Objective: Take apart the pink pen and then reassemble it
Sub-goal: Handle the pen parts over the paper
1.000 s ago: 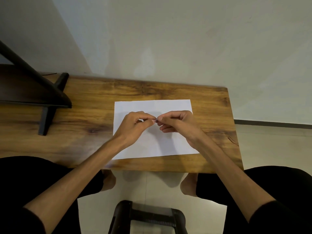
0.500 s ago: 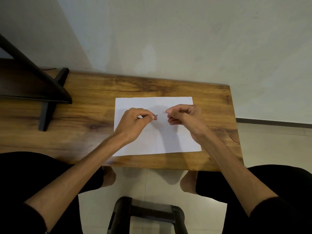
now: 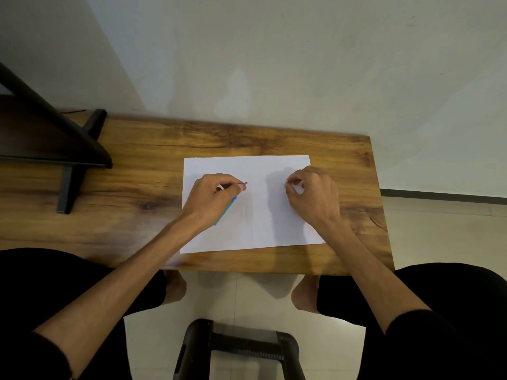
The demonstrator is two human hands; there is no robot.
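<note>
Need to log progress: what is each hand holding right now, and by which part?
Left hand grips the pen near its tip end. Right hand pinches something too small to identify.

table (image 3: 137, 193) glossy grained wood; sheet (image 3: 260, 215) matt white paper; wall (image 3: 301, 64) smooth matt plaster.

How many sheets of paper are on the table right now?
1: a white sheet lies flat on the wooden table, under both hands. Another stacked exactly beneath it could not be seen.
</note>
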